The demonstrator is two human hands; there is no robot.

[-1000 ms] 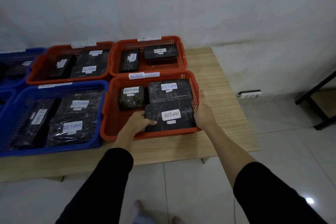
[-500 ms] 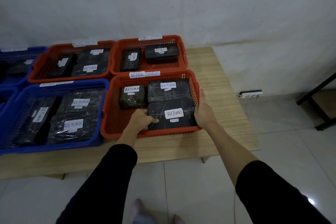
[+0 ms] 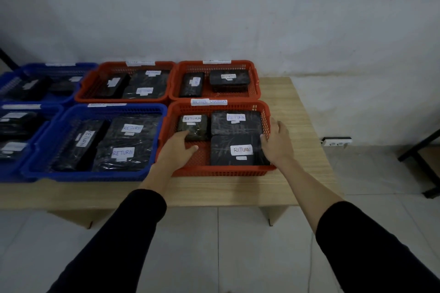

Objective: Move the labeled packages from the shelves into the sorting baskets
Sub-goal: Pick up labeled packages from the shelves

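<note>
1. We see a low, pale wooden table point(image 3: 292, 181) against a white wall, carrying red and blue slatted plastic baskets of black-wrapped packages with white "RETURN" labels.
2. In the near red plastic basket point(image 3: 223, 171) lie three packages: a small dark package point(image 3: 193, 127) at the back left, a large flat black package point(image 3: 235, 123) at the back right, and a second large black package point(image 3: 238, 151) in front of it.
3. Our left hand point(image 3: 177, 150) reaches into this basket, fingers relaxed and spread, its fingertips at the front edge of the small package.
4. Our right hand point(image 3: 277, 144) lies over the basket's right rim, fingers loose, touching the right edge of the front package.
5. Neither hand grips anything; the hands are well apart.
6. A blue plastic basket point(image 3: 95, 175) with labelled packages stands just left.
</note>
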